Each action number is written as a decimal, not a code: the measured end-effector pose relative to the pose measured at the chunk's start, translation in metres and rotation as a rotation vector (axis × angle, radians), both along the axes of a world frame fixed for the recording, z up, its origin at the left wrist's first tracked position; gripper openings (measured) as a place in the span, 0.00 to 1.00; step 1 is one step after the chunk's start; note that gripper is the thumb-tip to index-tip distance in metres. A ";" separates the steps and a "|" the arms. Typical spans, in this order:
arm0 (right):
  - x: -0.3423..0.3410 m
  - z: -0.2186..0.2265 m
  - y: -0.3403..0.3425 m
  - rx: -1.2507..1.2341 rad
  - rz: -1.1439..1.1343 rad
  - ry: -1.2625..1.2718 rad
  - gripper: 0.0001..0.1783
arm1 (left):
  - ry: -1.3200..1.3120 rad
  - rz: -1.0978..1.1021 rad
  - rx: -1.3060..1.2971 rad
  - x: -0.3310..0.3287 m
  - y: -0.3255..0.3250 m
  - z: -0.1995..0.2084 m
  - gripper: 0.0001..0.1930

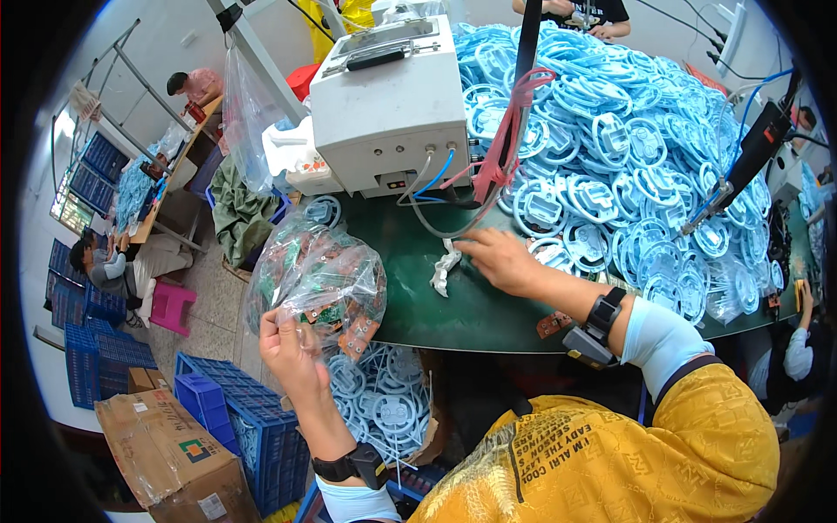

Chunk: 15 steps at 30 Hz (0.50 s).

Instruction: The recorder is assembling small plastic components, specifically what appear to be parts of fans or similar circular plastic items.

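Crinkly bag up, pale-blue rings heaped high

Left hand (292, 349) pinches the clear plastic bag (323, 279); right hand (501, 259) lies loosely spread, fingertips touching a white rag (445, 266) on the green mat (462, 305).

Machine (388, 105) on table (488, 318), left of rings (628, 166)

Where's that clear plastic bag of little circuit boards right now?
The clear plastic bag of circuit boards is in the head view, left of centre, held up by the left hand just off the green table edge, above a box of blue plastic rings.
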State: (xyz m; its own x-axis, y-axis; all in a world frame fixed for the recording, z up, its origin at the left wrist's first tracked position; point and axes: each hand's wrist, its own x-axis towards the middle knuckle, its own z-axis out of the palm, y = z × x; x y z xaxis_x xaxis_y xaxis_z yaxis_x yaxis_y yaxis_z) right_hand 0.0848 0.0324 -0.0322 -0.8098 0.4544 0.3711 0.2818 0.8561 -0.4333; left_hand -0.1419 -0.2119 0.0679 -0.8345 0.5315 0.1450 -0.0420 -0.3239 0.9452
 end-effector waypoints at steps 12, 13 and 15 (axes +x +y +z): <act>-0.010 -0.019 -0.056 0.264 0.472 -0.036 0.06 | -0.020 -0.005 0.008 -0.001 -0.004 0.006 0.06; -0.006 -0.025 -0.045 0.306 0.344 -0.067 0.05 | -0.023 0.000 0.003 -0.001 -0.006 0.007 0.06; 0.008 -0.012 -0.007 0.451 0.041 -0.111 0.05 | -0.051 0.011 0.009 0.001 -0.004 0.005 0.06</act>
